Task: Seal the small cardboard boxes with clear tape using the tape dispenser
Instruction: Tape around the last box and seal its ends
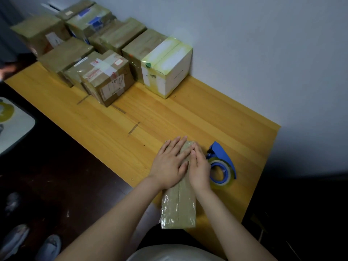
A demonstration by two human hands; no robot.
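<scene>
Dark floor [56,166] lies left of the wooden desk [169,113], where taped boxes [105,76] crowd the pale wall [244,44]. At the near edge, left grip [170,162] and right grip [199,170] press flat on a long box [178,208]; the tape dispenser [222,162] lies just right.

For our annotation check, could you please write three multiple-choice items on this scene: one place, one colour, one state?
1. Where is the tape dispenser?
A. on the floor
B. on the table, right of the box
C. on a shelf

2. What colour is the dispenser's frame?
A. red
B. blue
C. black

3. What are the left hand and right hand doing?
A. pressing flat on the box
B. lifting the dispenser
C. hanging idle

Answers: 1 B, it lies on the wood beside the box; 2 B, its frame is blue; 3 A, straight fingers rest on the box top.
</scene>
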